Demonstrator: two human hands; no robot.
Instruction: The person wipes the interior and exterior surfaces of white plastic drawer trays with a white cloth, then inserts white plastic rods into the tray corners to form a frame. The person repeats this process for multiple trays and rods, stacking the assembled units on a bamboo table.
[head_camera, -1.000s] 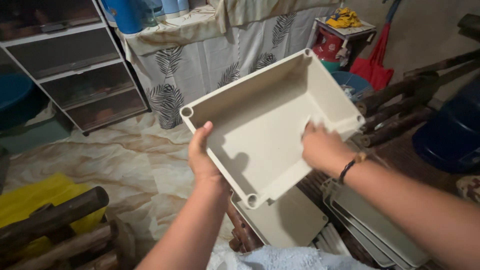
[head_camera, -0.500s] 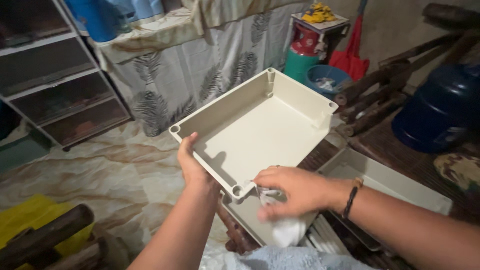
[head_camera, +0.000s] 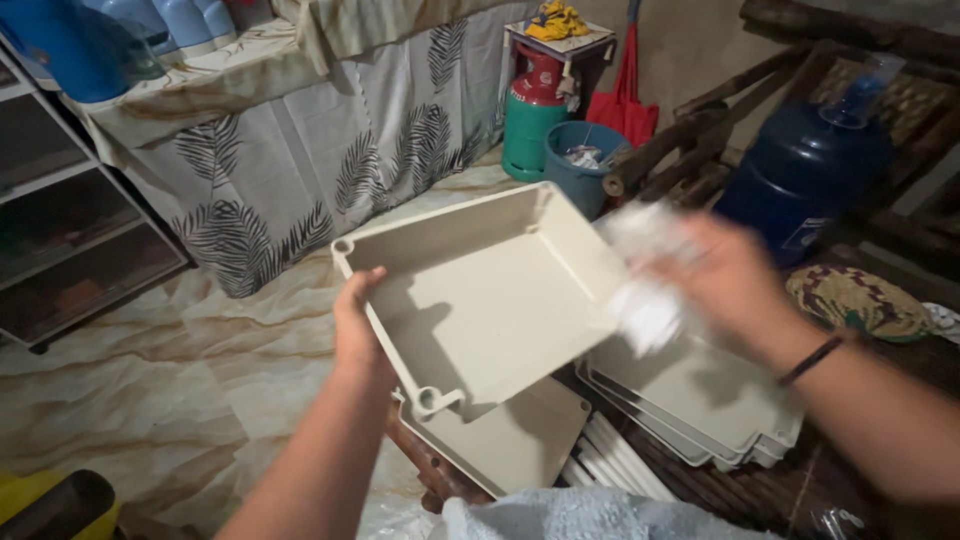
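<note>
My left hand (head_camera: 358, 335) grips the near-left wall of a beige square plastic box (head_camera: 495, 300), holding it tilted with its open side toward me. My right hand (head_camera: 722, 278) is blurred at the box's right edge and holds a crumpled white cloth (head_camera: 645, 300) against the rim. A dark band sits on my right wrist. The box is bare inside.
Flat beige lids (head_camera: 700, 400) are stacked under my right arm, and one more lid (head_camera: 510, 450) lies below the box. A dark blue water jug (head_camera: 800, 175), a green gas cylinder (head_camera: 530, 120), a blue bucket (head_camera: 580, 170) and a leaf-print curtain (head_camera: 300, 170) stand behind.
My right hand with the white cloth has moved from the box's near corner up to its right edge. The box has turned and sits lower in view.
</note>
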